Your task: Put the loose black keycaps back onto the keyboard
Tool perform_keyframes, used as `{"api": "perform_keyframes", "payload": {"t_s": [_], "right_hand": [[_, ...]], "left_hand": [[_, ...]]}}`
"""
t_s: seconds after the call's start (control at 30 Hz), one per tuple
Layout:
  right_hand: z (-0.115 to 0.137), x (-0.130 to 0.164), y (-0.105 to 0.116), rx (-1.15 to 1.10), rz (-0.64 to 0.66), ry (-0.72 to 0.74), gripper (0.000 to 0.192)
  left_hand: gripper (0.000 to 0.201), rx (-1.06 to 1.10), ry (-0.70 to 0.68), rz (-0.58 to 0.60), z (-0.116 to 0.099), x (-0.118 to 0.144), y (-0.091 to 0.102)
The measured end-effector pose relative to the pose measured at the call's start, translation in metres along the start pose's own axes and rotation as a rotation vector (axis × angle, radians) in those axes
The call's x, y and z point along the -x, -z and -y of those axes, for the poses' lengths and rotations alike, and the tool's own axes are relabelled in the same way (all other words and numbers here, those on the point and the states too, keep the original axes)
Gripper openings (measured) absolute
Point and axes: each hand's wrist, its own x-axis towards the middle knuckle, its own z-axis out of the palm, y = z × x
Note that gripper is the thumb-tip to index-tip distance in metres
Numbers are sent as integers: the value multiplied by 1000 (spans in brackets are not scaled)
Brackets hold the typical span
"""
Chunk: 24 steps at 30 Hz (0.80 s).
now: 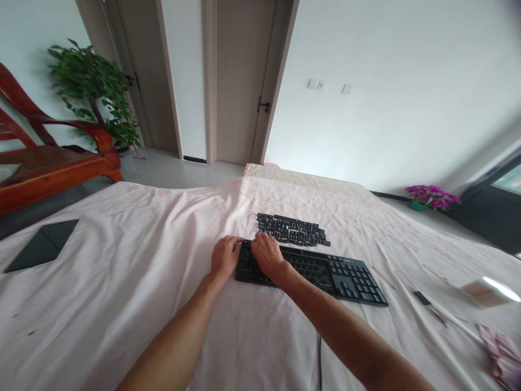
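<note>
A black keyboard [325,271] lies on a pale pink sheet [142,282], with most of its main keycaps off and the number pad still fitted. Just behind it sits a patch of several loose black keycaps [292,229]. My left hand [224,257] grips the keyboard's left end. My right hand [266,254] rests fingers-down on the upper left part of the keyboard; whether it pinches a keycap is hidden.
A dark flat pad [43,244] lies at the left. At the right are a thin tool [431,305], a white box [484,290] and pink cloth [502,353]. Behind stand a red wooden bench [49,163], a potted plant [97,92], doors and purple flowers [431,196].
</note>
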Motion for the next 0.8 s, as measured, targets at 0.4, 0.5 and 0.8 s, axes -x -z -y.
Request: {"api": "perform_keyframes", "payload": {"t_s": [0.4, 0.5, 0.8], "right_hand": [[2, 28, -7, -164, -125, -102, 40], [-8, 33, -14, -284, -124, -84, 46], [-32, 50, -38, -513, -192, -149, 53]], "left_hand": [[31, -18, -34, -14, 2, 0, -3], [33, -31, -63, -31, 0, 1, -3], [34, -66, -232, -22, -10, 8, -2]]}}
